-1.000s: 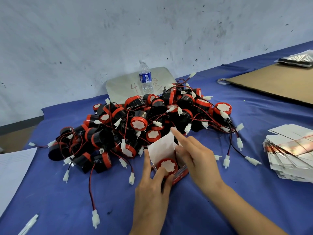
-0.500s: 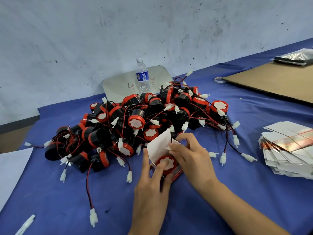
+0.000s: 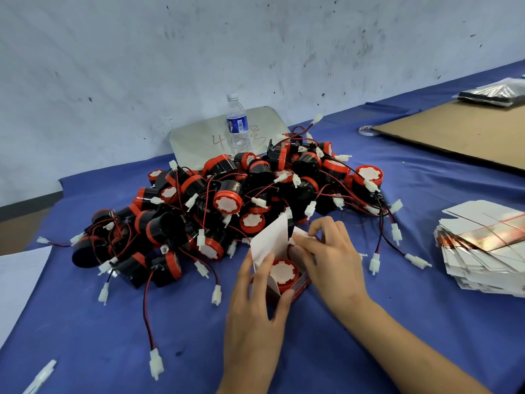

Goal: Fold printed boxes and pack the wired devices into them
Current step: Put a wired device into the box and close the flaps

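Water bottle [image 3: 238, 123] before grey panel [image 3: 196, 140]; cardboard sheet [image 3: 460, 135] far right.

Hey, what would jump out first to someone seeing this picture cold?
The big tangled pile of red-and-black wired devices at the middle of the blue table. Just in front of it, the left hand and right hand hold an open box with one device inside. A stack of flat printed boxes lies at the right edge.

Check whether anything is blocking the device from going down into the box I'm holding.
Nothing visible does. The device already sits inside the open box, its lid flap upright behind it. The left hand grips the box; the right hand pinches a small white piece at the far rim.
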Demonstrator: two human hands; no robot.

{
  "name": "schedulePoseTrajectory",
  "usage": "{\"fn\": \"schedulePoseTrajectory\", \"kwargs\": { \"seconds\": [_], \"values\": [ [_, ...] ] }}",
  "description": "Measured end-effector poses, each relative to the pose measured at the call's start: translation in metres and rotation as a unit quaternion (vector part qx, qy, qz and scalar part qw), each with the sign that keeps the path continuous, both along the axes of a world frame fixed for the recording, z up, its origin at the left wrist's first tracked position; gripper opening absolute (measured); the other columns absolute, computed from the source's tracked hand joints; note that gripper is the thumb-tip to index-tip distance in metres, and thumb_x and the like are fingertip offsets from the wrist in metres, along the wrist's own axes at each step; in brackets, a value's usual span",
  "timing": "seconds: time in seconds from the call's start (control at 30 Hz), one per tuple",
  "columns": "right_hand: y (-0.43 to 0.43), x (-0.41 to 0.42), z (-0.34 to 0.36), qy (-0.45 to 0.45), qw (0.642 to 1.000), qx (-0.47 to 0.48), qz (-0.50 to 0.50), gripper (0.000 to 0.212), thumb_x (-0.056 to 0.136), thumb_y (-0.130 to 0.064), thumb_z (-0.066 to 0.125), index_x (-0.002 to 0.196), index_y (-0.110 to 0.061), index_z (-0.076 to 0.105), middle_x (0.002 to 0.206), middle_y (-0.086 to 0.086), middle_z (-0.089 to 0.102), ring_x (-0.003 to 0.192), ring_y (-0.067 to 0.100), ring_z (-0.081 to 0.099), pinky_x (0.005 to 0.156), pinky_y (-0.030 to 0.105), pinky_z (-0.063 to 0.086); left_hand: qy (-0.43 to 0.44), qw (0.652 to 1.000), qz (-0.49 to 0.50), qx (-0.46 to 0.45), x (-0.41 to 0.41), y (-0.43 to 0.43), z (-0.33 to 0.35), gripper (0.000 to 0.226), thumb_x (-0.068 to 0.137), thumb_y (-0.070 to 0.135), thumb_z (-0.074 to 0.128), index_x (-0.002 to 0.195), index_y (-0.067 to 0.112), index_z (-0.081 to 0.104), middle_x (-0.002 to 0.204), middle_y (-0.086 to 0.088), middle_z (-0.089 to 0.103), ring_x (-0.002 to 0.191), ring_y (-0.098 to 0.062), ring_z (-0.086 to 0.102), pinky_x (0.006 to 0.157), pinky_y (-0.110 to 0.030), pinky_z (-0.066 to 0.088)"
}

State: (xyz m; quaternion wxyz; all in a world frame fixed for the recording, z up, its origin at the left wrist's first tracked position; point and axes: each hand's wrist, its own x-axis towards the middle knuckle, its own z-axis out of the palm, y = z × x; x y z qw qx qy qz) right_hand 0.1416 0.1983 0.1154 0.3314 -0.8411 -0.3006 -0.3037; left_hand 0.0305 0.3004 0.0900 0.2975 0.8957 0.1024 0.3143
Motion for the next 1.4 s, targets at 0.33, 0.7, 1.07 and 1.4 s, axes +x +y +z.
{"fn": "schedulePoseTrajectory", "kwargs": {
  "seconds": [0.33, 0.7, 1.07, 1.4],
  "values": [
    [-0.003, 0.009, -0.004, 0.212, 0.968, -0.117, 0.068, 0.028, 0.093, -0.042, 0.056, 0.089, -0.026, 0.078, 0.153, -0.020, 0.028, 0.124, 0.011, 0.032, 0.083, 0.035, 0.049, 0.011, 1.000, 0.008, -0.004, 0.002, -0.001, 0.000, 0.070, 0.086, 0.034, 0.068, 0.131, 0.059, 0.022, 0.146, 0.026, 0.019, 0.114, 0.037, 0.006, 0.085, 0.010, 0.021],
    [-0.012, 0.011, -0.002, 0.232, 0.941, -0.111, 0.218, 0.028, 0.096, -0.032, 0.056, 0.089, -0.014, 0.077, 0.139, -0.015, 0.040, 0.121, 0.011, 0.044, 0.095, 0.029, 0.041, 0.086, 0.996, -0.016, 0.032, 0.007, -0.001, -0.008, 0.059, 0.098, 0.039, 0.044, 0.141, 0.048, 0.004, 0.156, 0.009, -0.028, 0.142, 0.002, -0.008, 0.114, -0.023, 0.025],
    [-0.008, -0.002, 0.009, 0.048, 0.953, -0.163, 0.251, 0.028, 0.100, -0.035, 0.041, 0.113, -0.021, 0.062, 0.096, -0.010, 0.062, 0.086, 0.014, 0.044, 0.086, 0.026, 0.037, 0.010, 0.998, 0.056, 0.012, 0.008, 0.006, -0.004, 0.047, 0.095, 0.005, 0.054, 0.139, 0.019, 0.047, 0.153, 0.008, -0.010, 0.141, -0.021, 0.032, 0.085, 0.003, 0.032],
    [-0.005, 0.008, -0.002, 0.213, 0.936, -0.067, 0.272, 0.020, 0.096, -0.023, 0.058, 0.110, -0.020, 0.072, 0.132, -0.016, 0.046, 0.125, 0.006, 0.040, 0.103, 0.024, 0.036, 0.037, 0.994, 0.081, 0.065, 0.007, -0.001, 0.012, 0.043, 0.060, -0.015, 0.083, 0.099, 0.002, 0.076, 0.125, -0.034, 0.055, 0.087, -0.044, 0.070, 0.051, -0.033, 0.053]
  ]
}}
